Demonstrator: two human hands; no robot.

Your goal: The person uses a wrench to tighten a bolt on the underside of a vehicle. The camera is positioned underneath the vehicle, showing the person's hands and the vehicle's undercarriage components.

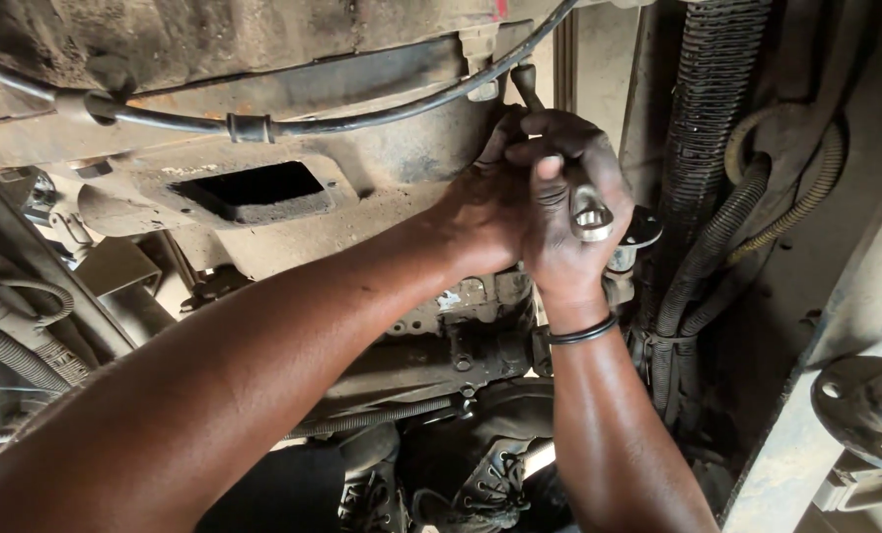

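The right hand point(569, 212) has its grip closed around a metal wrench point(587, 212), whose ring end sticks out below the fingers and whose other end goes up to the dirty housing point(362, 148). The left hand point(485, 212) lies just beside it, touching it; its grip is hidden, so I cannot tell. A black cable point(249, 126) runs above the housing's rectangular opening point(254, 186).

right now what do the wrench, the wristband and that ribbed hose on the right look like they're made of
Wrench: bright metal, likely polished steel, with a shiny ring end. Wristband: thin black loop, probably rubber or elastic. Ribbed hose: black corrugated plastic or rubber, dusty and matte. The right hand grips the wrench; the left hand presses beside it.
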